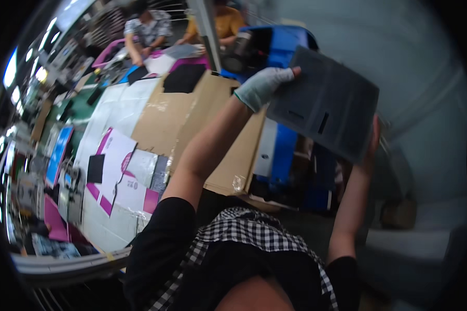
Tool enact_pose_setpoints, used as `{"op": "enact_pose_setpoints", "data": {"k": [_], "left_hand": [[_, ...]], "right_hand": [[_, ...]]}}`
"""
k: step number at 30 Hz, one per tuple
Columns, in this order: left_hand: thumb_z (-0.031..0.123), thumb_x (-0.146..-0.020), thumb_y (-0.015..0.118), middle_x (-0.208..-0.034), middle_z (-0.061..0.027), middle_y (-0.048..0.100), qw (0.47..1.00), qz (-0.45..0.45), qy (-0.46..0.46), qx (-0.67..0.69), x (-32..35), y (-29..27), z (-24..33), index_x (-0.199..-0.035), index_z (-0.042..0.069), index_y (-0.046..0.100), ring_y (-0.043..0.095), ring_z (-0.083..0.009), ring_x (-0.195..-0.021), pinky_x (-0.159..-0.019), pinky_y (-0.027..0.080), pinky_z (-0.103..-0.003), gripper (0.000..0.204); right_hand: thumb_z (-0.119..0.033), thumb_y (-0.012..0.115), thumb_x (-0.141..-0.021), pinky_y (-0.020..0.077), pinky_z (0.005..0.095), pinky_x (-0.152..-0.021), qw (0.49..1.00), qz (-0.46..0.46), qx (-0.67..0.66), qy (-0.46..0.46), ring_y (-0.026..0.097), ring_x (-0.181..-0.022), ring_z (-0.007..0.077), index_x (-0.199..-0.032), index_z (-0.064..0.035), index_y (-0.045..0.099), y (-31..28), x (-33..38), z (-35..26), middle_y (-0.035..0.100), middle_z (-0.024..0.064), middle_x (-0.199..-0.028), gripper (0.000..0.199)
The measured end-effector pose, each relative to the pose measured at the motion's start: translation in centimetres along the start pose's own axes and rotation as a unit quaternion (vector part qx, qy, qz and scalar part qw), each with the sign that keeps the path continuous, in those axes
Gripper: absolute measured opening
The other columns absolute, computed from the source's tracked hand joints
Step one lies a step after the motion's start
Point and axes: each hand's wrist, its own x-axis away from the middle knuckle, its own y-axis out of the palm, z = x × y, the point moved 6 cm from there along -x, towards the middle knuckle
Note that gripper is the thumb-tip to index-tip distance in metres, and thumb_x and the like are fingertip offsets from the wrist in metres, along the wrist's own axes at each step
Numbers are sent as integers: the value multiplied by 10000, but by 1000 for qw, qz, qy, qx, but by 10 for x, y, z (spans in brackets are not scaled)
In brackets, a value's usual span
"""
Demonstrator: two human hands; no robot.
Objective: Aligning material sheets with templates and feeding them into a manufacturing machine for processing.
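Up at the right, away from the table, I hold a dark grey rectangular panel tilted in the air. Two narrow dark slots show near its lower edge. My left hand, in a pale glove with the thumb tip bare, is closed on its left edge. Bare-skinned, my right hand is pressed along the lower right edge, most of its fingers hidden behind the panel. Motion blurs the panel slightly, and its material is unclear. Partly beneath it stands a blue machine or frame.
A long table with a brown board top runs to my left. White and magenta printed sheets and black pieces lie on it. A metal post rises at the far end, where other people work. A brown box sits low right.
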Motion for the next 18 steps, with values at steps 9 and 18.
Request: {"op": "enact_pose_setpoints", "data": {"k": [9, 18], "left_hand": [[446, -822, 573, -890, -136, 631, 993, -15, 34, -115, -46, 4, -23, -936, -34, 600, 591, -189, -748, -673, 468, -251, 494], [466, -849, 518, -864, -84, 637, 992, 73, -98, -9, -17, -104, -75, -887, 41, 621, 579, -142, -715, -577, 419, -207, 439]], "right_hand": [[-321, 422, -899, 441, 331, -840, 953, 261, 125, -93, 558, -962, 155, -1166, -62, 495, -61, 44, -67, 570, 59, -1107, 379], [-434, 381, -898, 414, 264, -831, 973, 212, 77, 52, 558, -944, 140, -1199, -66, 487, -131, 36, 45, 569, 72, -1103, 487]]}}
